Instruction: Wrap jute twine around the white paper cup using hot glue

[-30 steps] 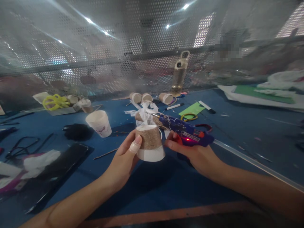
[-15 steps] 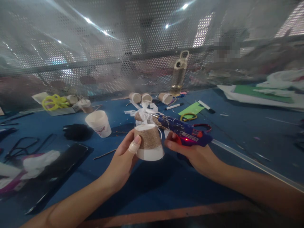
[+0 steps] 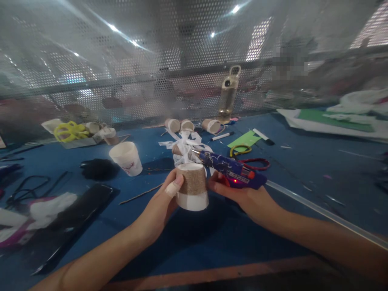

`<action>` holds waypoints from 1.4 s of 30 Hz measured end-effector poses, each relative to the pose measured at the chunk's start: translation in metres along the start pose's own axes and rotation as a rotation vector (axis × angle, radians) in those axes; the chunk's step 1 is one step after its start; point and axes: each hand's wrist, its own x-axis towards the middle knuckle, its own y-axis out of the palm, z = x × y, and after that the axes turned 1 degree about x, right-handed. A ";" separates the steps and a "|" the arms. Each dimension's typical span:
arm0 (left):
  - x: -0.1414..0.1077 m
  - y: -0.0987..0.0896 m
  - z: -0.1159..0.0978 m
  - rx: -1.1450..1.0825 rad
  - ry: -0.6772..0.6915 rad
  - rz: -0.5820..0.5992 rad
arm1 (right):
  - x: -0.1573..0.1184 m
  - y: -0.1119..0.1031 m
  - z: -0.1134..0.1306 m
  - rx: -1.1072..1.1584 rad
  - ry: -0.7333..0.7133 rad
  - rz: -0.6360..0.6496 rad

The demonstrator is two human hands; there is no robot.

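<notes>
Low over the blue table, my left hand (image 3: 165, 196) is closed around the left side of an upside-down paper cup (image 3: 194, 184). Brown twine wraps the cup's upper and middle part; a white band shows below. My right hand (image 3: 242, 198) grips a blue hot glue gun (image 3: 230, 167) with a red light lit. A long clear glue stick (image 3: 321, 210) sticks out of its back. The metal nozzle points left, just above the cup's far edge; I cannot tell whether it touches. Behind the cup lies a bundle of white ribbon (image 3: 188, 141) with twine-wrapped pieces, partly hidden.
A stack of white paper cups (image 3: 125, 158) stands left. Several twine-wrapped cups (image 3: 211, 126) lie at the back near a clear bottle (image 3: 228, 99). Yellow scissors (image 3: 71, 131) rest in a box at back left. Green paper (image 3: 244, 140) and markers lie right; a black pouch (image 3: 75, 222) lies front left.
The cup has shifted slightly right and down and stands straighter. The glue gun has moved a little left and lower, its nozzle closer to the cup's top.
</notes>
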 end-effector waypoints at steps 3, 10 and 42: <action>0.001 0.000 0.001 -0.006 -0.017 0.010 | 0.001 0.001 0.002 0.020 -0.018 -0.016; -0.003 0.003 -0.005 0.064 -0.081 -0.040 | -0.002 0.003 0.004 0.035 -0.088 0.024; 0.000 0.004 -0.021 -0.234 0.258 -0.301 | 0.007 -0.008 -0.007 -0.011 -0.221 0.057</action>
